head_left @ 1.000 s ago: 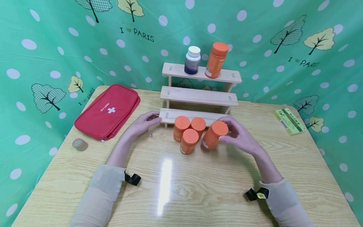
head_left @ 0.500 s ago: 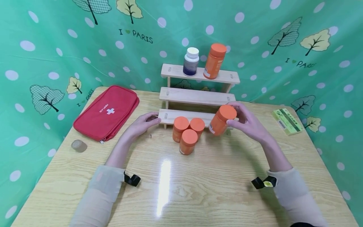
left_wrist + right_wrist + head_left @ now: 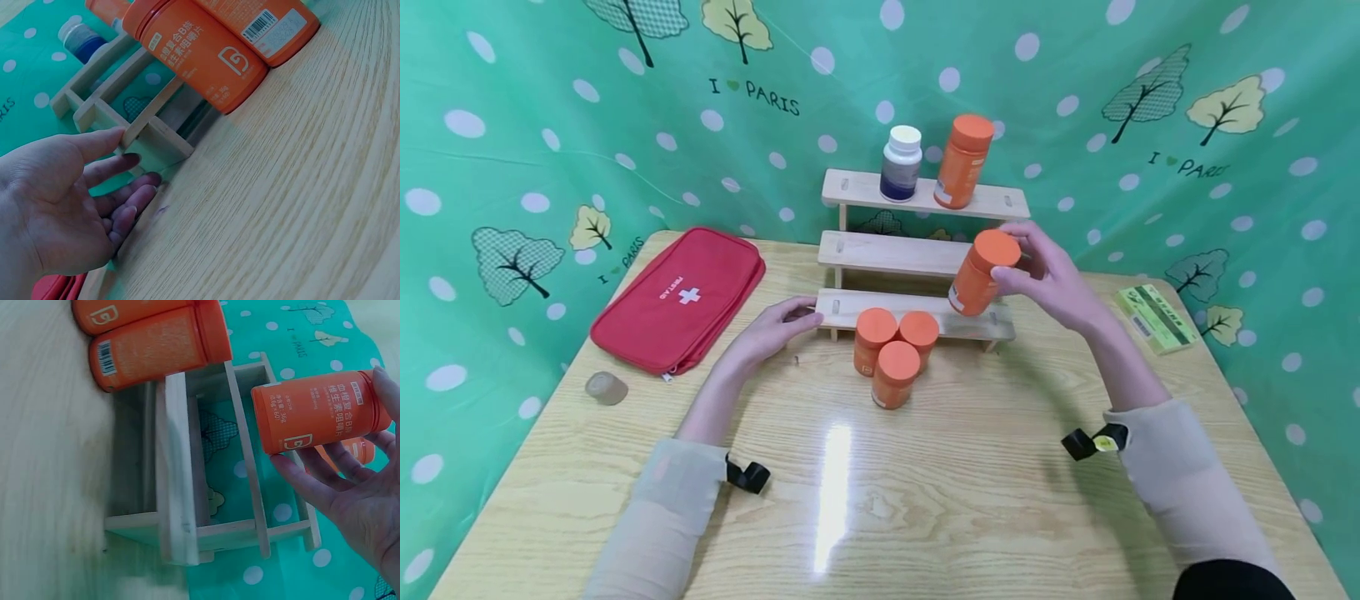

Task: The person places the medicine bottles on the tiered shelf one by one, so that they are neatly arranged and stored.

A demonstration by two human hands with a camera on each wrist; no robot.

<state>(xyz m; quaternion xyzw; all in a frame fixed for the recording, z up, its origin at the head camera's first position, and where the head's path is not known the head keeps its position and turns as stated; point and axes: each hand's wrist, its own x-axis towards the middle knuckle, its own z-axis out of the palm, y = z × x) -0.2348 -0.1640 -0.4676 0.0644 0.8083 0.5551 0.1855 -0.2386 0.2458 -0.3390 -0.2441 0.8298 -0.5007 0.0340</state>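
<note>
My right hand [image 3: 1054, 279] holds an orange pill bottle [image 3: 977, 279], thumb on the near side and fingers behind. The bottle is raised and tilted in front of the middle step of a three-step wooden shelf [image 3: 887, 252]. In the right wrist view its printed label [image 3: 312, 412] faces the camera. My left hand [image 3: 775, 332] grips the left end of the lowest step; in the left wrist view the thumb [image 3: 103, 142] touches the plank's end. Several more orange bottles are about: a cluster of three [image 3: 895, 372] stands before the shelf, and one [image 3: 962, 162] is on the top step.
Beside the orange bottle on the top step stands a white-capped bottle [image 3: 901, 164]. A red first-aid pouch [image 3: 677, 300] and a small greyish cylinder [image 3: 606, 388] lie left, a green-yellow box [image 3: 1156, 318] right. A green patterned cloth [image 3: 625, 125] hangs behind the table.
My right hand has lifted the orange bottle from beside the cluster, up and slightly right, to the height of the middle step. My left hand has stayed at the shelf's end.
</note>
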